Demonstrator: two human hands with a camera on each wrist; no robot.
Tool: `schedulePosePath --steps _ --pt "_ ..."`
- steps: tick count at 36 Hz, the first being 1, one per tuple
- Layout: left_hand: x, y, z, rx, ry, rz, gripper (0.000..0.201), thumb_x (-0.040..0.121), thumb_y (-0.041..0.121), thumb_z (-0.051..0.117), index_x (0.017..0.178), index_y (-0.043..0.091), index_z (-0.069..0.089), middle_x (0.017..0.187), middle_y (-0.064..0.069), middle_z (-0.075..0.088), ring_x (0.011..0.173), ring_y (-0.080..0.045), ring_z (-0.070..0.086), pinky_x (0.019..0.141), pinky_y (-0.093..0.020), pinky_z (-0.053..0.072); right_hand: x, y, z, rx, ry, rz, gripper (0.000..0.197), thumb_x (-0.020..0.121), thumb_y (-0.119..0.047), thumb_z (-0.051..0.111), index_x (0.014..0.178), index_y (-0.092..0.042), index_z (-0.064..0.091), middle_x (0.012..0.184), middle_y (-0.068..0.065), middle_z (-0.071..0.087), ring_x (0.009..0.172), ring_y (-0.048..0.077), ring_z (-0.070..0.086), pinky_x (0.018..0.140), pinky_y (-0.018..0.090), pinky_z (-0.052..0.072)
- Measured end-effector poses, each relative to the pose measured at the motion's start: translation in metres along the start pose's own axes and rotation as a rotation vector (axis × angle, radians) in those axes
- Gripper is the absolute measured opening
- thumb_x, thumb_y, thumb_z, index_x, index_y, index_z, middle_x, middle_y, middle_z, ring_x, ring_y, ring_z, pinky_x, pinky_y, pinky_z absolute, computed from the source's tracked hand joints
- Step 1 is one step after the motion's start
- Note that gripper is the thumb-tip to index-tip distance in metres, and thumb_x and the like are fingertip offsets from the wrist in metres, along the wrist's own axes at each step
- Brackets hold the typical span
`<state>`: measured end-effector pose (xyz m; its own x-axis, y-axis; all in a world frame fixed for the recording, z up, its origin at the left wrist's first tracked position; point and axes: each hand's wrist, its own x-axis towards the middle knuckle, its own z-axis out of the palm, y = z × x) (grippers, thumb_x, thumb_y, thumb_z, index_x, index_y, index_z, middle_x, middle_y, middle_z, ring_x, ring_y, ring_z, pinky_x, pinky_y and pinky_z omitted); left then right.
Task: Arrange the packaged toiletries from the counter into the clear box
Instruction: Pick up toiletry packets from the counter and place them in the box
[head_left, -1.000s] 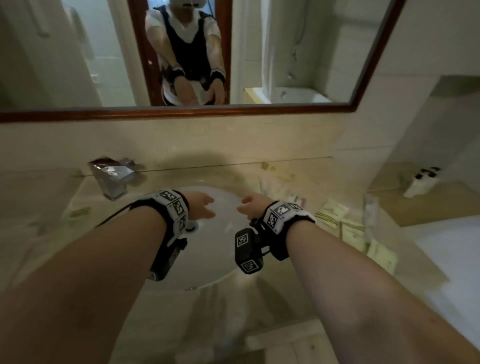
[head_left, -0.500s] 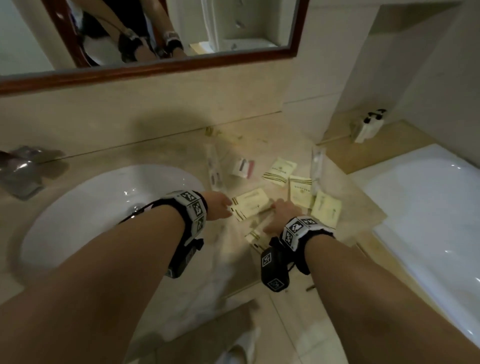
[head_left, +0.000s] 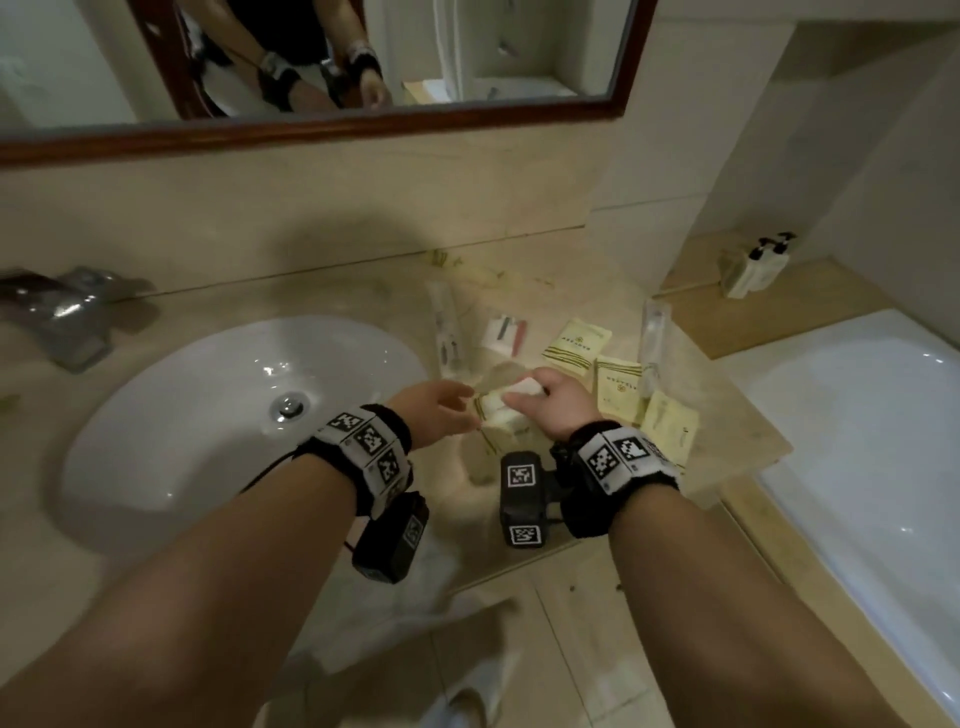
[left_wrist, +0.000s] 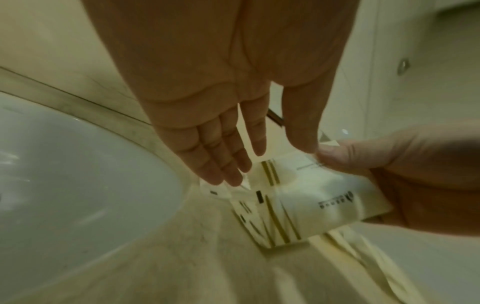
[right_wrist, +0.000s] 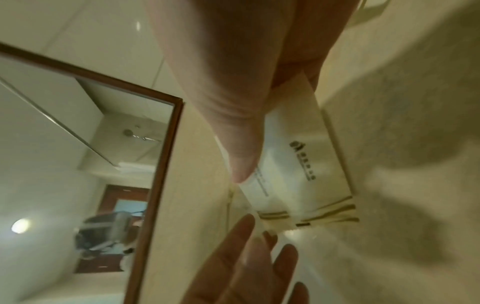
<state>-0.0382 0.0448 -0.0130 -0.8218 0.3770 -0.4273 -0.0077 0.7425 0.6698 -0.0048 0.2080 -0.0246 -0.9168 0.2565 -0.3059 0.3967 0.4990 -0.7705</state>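
Holding, right hand (head_left: 558, 410): your thumb and fingers pinch a cream packet (left_wrist: 324, 191) lifted just above the tabletop (head_left: 727, 441).
Left hand (head_left: 436, 415): fingers straight, relaxed, grasping nothing, tips near the packet's striped end.
Change: half a second ago both your hands lay lower among the sachets; now the packet is raised.

There are two hands: a left hand (head_left: 439, 415) and a right hand (head_left: 558, 410). About five cream packets (head_left: 576, 345) show, two clear long packets (head_left: 448, 332), one sink (head_left: 171, 421).
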Motion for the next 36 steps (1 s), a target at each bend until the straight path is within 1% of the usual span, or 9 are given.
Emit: schedulePosePath --steps 3,7,12,16,19,23,27,32,36 --pt "-0.013 -0.013 -0.013 -0.133 0.106 0.016 0.046 0.086 0.018 0.066 0.130 0.014 0.053 0.126 -0.006 0.057 0.108 -0.020 0.058 0.088 -0.024 0.041 -0.004 -0.013 0.010 0.116 -0.028 -0.079 0.036 0.087 -0.029 0.066 0.118 -0.011 0.061 0.119 0.006 0.060 0.105 0.019 0.056 0.079 0.025 0.039" --pt "-0.029 -0.039 -0.033 -0.163 0.231 0.003 0.026 0.086 0.019 0.065 0.111 0.015 0.062 0.104 0.001 0.063 0.097 -0.018 0.061 0.086 -0.028 0.047 -0.012 -0.032 0.025 0.163 -0.111 -0.178 0.008 0.087 -0.025 0.064 0.094 -0.022 0.062 0.104 0.006 0.066 0.100 0.025 0.063 0.085 0.035 0.050" --pt "-0.050 -0.071 -0.056 -0.271 0.332 -0.026 0.004 0.089 0.016 0.061 0.092 0.014 0.059 0.092 -0.005 0.065 0.084 -0.020 0.061 0.075 -0.026 0.053 -0.015 -0.061 0.052 0.129 -0.163 -0.281 0.007 0.088 -0.026 0.063 0.095 -0.024 0.064 0.093 -0.002 0.064 0.090 0.016 0.061 0.082 0.030 0.048" --pt "-0.068 -0.093 -0.077 -0.305 0.457 -0.035 0.013 0.091 0.014 0.058 0.102 0.008 0.059 0.092 -0.006 0.062 0.088 -0.023 0.062 0.080 -0.031 0.054 -0.015 -0.082 0.082 0.123 -0.238 -0.242 0.013 0.088 -0.026 0.063 0.100 -0.022 0.063 0.101 0.005 0.065 0.097 0.024 0.063 0.087 0.038 0.053" --pt "-0.083 -0.110 -0.095 -0.310 0.533 -0.048 0.007 0.091 0.015 0.058 0.096 0.011 0.058 0.083 0.001 0.060 0.087 -0.022 0.061 0.085 -0.036 0.054 -0.016 -0.099 0.105 0.113 -0.315 -0.252 0.019 0.089 -0.022 0.062 0.107 -0.016 0.062 0.091 -0.001 0.061 0.086 0.016 0.058 0.073 0.025 0.050" --pt "-0.101 -0.135 -0.120 -0.326 0.600 -0.052 0.008 0.090 0.016 0.059 0.082 0.017 0.056 0.080 0.001 0.060 0.085 -0.023 0.060 0.085 -0.040 0.054 -0.019 -0.124 0.137 0.136 -0.346 -0.274 0.015 0.090 -0.022 0.061 0.105 -0.018 0.060 0.089 -0.002 0.060 0.076 0.008 0.055 0.066 0.018 0.047" --pt "-0.122 -0.165 -0.146 -0.392 0.629 -0.069 0.023 0.089 0.015 0.060 0.071 0.029 0.053 0.075 0.007 0.060 0.081 -0.019 0.059 0.082 -0.037 0.053 -0.025 -0.153 0.173 0.180 -0.375 -0.244 0.021 0.089 -0.022 0.063 0.108 -0.016 0.060 0.097 0.003 0.061 0.082 0.013 0.058 0.066 0.020 0.048" --pt "-0.146 -0.199 -0.178 -0.409 0.704 -0.086 0.012 0.089 0.016 0.059 0.079 0.020 0.055 0.080 0.004 0.059 0.081 -0.016 0.056 0.079 -0.031 0.048 -0.035 -0.187 0.215 0.224 -0.446 -0.201 0.015 0.089 -0.021 0.063 0.102 -0.015 0.059 0.094 0.005 0.061 0.082 0.018 0.060 0.073 0.026 0.053" --pt "-0.166 -0.231 -0.203 -0.413 0.776 -0.111 0.009 0.090 0.016 0.060 0.081 0.020 0.058 0.077 0.007 0.059 0.079 -0.014 0.055 0.071 -0.026 0.044 -0.044 -0.212 0.251 0.221 -0.516 -0.185 0.005 0.089 -0.019 0.064 0.089 -0.014 0.062 0.087 0.007 0.061 0.074 0.017 0.059 0.071 0.027 0.054"
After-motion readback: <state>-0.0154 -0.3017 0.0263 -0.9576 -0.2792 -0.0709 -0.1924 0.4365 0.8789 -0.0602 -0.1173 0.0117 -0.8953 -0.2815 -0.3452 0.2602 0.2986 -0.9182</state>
